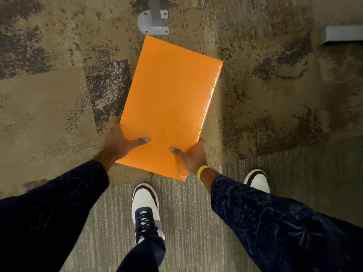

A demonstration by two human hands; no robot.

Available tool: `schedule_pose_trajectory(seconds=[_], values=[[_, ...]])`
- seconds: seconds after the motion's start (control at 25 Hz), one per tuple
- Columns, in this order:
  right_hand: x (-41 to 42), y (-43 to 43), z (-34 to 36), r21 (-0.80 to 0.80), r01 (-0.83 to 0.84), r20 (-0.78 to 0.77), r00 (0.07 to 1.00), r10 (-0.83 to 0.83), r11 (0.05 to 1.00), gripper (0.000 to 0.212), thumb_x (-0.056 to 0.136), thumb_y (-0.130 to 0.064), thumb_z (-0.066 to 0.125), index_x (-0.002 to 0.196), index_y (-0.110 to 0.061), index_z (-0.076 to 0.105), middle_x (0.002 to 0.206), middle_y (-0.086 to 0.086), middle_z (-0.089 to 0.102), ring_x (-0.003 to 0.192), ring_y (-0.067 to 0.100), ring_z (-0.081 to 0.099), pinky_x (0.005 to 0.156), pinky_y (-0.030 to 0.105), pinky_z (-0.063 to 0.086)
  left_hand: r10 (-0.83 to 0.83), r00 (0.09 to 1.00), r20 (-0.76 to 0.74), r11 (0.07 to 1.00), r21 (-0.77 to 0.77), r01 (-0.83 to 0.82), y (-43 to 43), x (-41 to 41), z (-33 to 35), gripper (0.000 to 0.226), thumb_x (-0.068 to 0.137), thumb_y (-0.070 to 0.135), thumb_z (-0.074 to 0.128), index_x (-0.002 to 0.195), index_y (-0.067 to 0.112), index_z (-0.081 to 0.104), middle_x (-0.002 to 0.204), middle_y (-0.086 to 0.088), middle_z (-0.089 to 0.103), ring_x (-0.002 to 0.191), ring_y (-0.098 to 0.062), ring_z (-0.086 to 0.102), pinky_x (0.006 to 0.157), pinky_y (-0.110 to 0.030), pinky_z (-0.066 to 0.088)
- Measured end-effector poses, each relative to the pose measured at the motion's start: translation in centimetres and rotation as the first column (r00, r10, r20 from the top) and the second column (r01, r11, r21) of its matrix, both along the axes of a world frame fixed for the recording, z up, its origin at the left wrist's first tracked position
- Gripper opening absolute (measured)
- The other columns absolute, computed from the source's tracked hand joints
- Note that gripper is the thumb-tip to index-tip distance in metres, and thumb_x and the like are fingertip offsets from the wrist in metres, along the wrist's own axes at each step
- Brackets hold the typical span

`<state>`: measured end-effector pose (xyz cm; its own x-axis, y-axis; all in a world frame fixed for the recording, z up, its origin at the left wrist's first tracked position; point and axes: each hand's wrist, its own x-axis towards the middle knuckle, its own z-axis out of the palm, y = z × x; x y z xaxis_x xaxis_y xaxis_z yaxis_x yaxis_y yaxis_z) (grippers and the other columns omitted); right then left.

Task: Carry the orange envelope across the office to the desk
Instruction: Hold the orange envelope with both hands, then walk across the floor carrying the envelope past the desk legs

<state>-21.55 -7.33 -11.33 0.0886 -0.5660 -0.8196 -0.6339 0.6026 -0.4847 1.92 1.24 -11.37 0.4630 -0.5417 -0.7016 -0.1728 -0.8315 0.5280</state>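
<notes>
A glossy orange envelope (169, 103) is held flat above the carpet in the middle of the view, its long side pointing away from me. My left hand (119, 143) grips its near left edge, thumb on top. My right hand (191, 156) grips its near right corner, thumb on top, a yellow band on that wrist. Fingers of both hands are hidden under the envelope. No desk top is in view.
Below me are my two white and dark shoes (146, 211) on a striped carpet patch, mottled tan carpet ahead. A grey metal post foot (153, 20) is bolted to the floor just beyond the envelope. Another grey base (343, 35) sits at far right.
</notes>
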Motion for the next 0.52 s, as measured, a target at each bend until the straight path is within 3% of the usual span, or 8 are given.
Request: schedule_pose_trajectory(seconds=[0.24, 0.4, 0.52], values=[[-4.1, -0.6, 0.8, 0.000, -0.004, -0.006, 1.000, 0.004, 1.000, 0.101, 0.060, -0.040, 0.090, 0.138, -0.019, 0.030, 0.130, 0.006, 0.060, 0.116, 0.031, 0.060, 0.099, 0.050, 0.050, 0.041, 0.999, 0.015, 0.999, -0.016, -0.040, 0.7, -4.1, 0.0, 0.104, 0.054, 0.033, 0.095, 0.136, 0.013, 0.035, 0.131, -0.011, 0.053, 0.112, -0.031, 0.056, 0.083, -0.044, 0.045], [-8.3, -1.3, 1.6, -0.002, 0.045, -0.018, 0.999, -0.045, 0.999, 0.098, 0.057, -0.039, 0.091, 0.133, -0.019, 0.034, 0.129, 0.006, 0.060, 0.116, 0.031, 0.059, 0.099, 0.052, 0.049, 0.019, 0.999, -0.047, 0.999, -0.025, -0.020, -1.2, -7.6, 0.4, 0.109, 0.043, 0.048, 0.091, 0.134, 0.017, 0.040, 0.133, -0.010, 0.054, 0.118, -0.032, 0.056, 0.092, -0.053, 0.047], [-11.8, -2.8, 2.0, 0.014, 0.088, -0.051, 0.995, -0.087, 0.996, 0.096, 0.055, -0.049, 0.088, 0.130, -0.023, 0.033, 0.126, 0.003, 0.061, 0.113, 0.030, 0.061, 0.095, 0.048, 0.052, -0.055, 0.995, -0.086, 0.998, -0.028, 0.053, -4.2, -10.1, 0.8, 0.120, 0.039, 0.057, 0.089, 0.140, 0.020, 0.034, 0.139, -0.007, 0.051, 0.116, -0.028, 0.055, 0.090, -0.049, 0.048]])
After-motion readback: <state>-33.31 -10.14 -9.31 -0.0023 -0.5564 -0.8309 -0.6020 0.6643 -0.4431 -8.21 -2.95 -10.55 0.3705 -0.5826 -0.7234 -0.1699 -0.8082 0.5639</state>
